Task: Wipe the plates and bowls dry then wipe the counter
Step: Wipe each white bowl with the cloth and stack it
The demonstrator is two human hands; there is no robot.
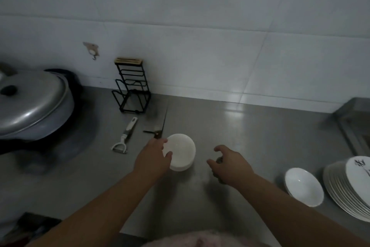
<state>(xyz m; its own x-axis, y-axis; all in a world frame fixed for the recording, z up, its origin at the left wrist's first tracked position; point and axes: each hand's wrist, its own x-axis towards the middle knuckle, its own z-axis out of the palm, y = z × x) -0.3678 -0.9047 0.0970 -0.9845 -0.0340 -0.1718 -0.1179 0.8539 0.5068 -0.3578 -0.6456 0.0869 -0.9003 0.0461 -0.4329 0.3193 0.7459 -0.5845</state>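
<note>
Left hand (155, 154) gripping white bowl stack (181, 152), right hand (230, 163) loosely curled, peeler (125, 136) beside.

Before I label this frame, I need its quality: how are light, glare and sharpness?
Head view: dim overall; glare patch on the counter near the wall; wide-angle bending of tile lines; the pot lid and frame edges soft; the stacked bowls are overexposed, without detail.

On the counter (230, 126), the stack of bowls (181, 153) sits in the middle. The peeler (125, 136) lies to its left, one bowl (303, 186) and the plates (348, 184) to its right.
</note>
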